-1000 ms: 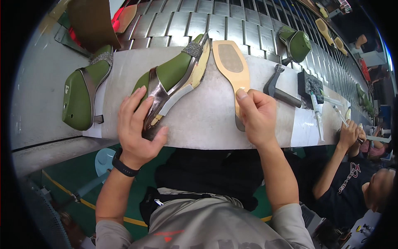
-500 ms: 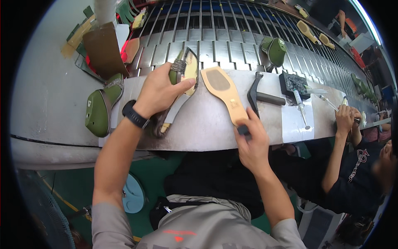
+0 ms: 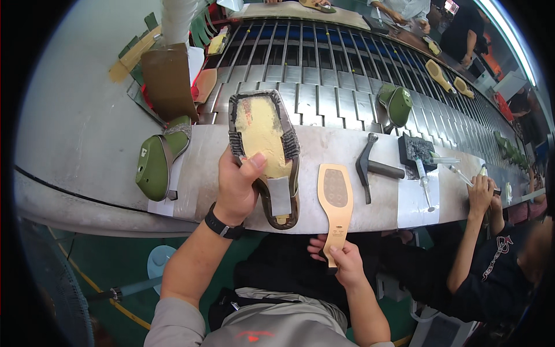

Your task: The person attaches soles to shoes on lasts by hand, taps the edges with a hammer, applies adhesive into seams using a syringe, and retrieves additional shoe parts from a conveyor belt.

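My left hand (image 3: 238, 186) is closed around a lasted shoe (image 3: 263, 130), thumb pressed on its underside. That underside faces up, with a pale yellow filler, dark pleated edges and a light grey patch near the heel. To its right, my right hand (image 3: 347, 264) pinches the narrow heel end of a tan shoe sole (image 3: 336, 191). The sole stands apart from the shoe, its wide end over the bench and its heel end past the front edge. Right of the sole, a hammer (image 3: 383, 169) lies on the bench, touched by neither hand.
A green lasted shoe (image 3: 153, 168) sits at the bench's left, another (image 3: 398, 107) on the slatted metal conveyor (image 3: 324, 104). A black block (image 3: 414, 149) and a syringe (image 3: 424, 185) lie at right. Beside me, a co-worker's hands (image 3: 481, 194) work over the bench.
My left hand has turned the shoe so its underside faces up, and brought it nearer. My right hand has drawn the sole toward me, past the bench edge. The whole view has shifted.
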Demonstrator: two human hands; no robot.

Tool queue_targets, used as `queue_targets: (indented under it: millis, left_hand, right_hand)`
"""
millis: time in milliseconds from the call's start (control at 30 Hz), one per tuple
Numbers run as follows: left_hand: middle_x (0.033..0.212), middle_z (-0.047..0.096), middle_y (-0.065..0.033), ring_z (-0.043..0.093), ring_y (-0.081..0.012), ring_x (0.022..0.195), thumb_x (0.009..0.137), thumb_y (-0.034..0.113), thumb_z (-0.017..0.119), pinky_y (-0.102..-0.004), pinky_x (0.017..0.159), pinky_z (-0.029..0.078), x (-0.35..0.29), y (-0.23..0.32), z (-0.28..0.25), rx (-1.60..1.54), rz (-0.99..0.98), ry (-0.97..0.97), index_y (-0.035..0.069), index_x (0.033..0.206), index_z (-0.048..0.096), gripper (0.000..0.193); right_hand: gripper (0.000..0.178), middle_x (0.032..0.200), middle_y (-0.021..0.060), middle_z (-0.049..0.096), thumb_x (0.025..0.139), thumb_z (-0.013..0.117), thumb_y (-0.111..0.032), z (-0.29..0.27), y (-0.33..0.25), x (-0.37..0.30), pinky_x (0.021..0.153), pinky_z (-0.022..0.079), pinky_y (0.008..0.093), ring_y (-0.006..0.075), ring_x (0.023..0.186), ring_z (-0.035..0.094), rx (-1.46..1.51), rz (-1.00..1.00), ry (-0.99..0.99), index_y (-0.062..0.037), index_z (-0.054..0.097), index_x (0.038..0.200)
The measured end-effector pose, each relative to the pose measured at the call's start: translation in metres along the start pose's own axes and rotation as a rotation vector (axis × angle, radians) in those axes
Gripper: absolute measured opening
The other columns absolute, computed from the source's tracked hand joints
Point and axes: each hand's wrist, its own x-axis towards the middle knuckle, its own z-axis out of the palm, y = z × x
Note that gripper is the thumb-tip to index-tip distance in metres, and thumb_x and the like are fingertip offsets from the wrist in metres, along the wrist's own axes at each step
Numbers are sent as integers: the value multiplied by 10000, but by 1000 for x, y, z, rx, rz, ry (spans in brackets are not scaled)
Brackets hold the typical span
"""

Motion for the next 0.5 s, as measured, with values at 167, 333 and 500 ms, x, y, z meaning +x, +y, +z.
queue_targets:
  millis: [167, 333, 500]
  left_hand:
    - [1256, 722, -135, 725, -213, 1094, 1045, 145, 658, -367, 991, 575, 4, 10, 15, -61, -10, 77, -50, 1378, 578, 393]
    - [1265, 716, -113, 697, -178, 1136, 1056, 161, 682, -340, 1014, 556, -2, -6, 17, 16, -5, -5, -29, 1409, 568, 417]
    - [1414, 657, -192, 660, -300, 1315, 1048, 301, 701, -447, 1129, 534, 24, 26, 16, -43, 64, -194, -20, 1491, 492, 586]
  right_hand:
    - [321, 995, 203, 778, 1110, 613, -188, 2, 3, 2, 840, 651, 406, 272, 871, 777, -169, 11, -41, 111, 719, 1158]
    - [289, 1011, 205, 772, 1094, 644, -171, 15, 21, -38, 829, 661, 403, 279, 907, 784, -206, -26, 130, 109, 706, 1135]
    - [264, 1077, 241, 769, 1071, 652, -111, 24, 4, -33, 931, 657, 489, 328, 994, 785, -278, -135, 121, 110, 653, 1216]
